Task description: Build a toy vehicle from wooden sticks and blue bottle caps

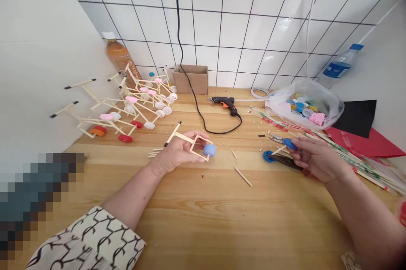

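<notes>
My left hand (177,153) is closed on a small stick frame (184,136) with black-tipped handlebars and a light blue cap (209,150) at its right end. Further right, my right hand (317,158) pinches a blue cap (289,143) just above the table. Beneath and beside these fingers lie another blue cap (269,156) with a stick, a dark object (287,161) and the metal blades of a tool (276,138). Two loose stick pieces (243,176) rest between my hands.
Several stick models (131,99) with caps fill the back left. A black glue gun (223,103) with its cord, a cardboard box (191,79) and a plastic bag of caps (306,107) are at the back. Bundled sticks (355,155), red and black sheets and a bottle (338,67) are right.
</notes>
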{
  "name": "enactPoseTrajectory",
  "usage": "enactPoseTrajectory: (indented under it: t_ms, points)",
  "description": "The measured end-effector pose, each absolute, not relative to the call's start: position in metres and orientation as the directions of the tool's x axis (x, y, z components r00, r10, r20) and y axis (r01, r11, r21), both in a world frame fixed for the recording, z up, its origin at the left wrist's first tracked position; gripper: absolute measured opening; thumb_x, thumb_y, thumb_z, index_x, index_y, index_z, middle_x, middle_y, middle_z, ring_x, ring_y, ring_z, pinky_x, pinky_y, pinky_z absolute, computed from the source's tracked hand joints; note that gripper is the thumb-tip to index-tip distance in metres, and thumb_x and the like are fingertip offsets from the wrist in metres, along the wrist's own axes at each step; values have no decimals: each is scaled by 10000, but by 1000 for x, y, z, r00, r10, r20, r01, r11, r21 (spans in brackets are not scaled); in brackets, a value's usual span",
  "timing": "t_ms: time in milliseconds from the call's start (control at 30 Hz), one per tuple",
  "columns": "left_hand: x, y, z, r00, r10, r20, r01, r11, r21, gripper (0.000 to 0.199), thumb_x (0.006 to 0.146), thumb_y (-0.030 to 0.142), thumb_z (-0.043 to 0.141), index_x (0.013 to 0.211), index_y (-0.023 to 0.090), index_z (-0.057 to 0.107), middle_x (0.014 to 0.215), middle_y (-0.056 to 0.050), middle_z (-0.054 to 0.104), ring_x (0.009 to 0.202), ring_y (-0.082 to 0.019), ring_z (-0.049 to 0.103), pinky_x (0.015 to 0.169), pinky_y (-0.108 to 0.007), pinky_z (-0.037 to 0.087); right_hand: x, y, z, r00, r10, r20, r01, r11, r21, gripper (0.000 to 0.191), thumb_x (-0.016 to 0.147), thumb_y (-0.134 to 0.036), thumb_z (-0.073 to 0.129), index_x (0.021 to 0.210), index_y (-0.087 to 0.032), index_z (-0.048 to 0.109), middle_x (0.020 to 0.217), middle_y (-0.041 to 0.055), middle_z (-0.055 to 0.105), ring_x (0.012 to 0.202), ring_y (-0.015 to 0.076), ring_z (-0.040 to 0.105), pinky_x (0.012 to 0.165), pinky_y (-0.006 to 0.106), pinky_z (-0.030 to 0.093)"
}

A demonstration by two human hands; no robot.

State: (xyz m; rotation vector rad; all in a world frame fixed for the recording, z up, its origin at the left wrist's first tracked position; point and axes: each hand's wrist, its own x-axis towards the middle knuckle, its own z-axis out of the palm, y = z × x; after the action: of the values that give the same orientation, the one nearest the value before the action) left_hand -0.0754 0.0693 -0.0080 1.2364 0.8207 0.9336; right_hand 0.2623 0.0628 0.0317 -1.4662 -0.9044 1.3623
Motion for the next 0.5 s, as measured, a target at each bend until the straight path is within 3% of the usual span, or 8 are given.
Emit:
enactPoseTrajectory:
  t_ms: [300,500]
  points:
    - [-76,70,-8,414,910,-5,-151,74,986,515,525,82,774,995,156,579,980,-59,638,923,-202,592,781,-330,482,264,69,26,120,946,-301,-53,-297,-953,268,509,-288,777,554,-154,550,489,-22,495,410,65,409,293,147,277]
    - [-77,70,-9,412,911,2,-152,66,986,534,516,89,785,1005,161,584,980,-60,636,924,-201,592,775,-321,486,263,69,26,86,967,-240,7,-242,-970,242,543,-301,764,560,-162,566,513,-11,505,409,75,406,288,163,277]
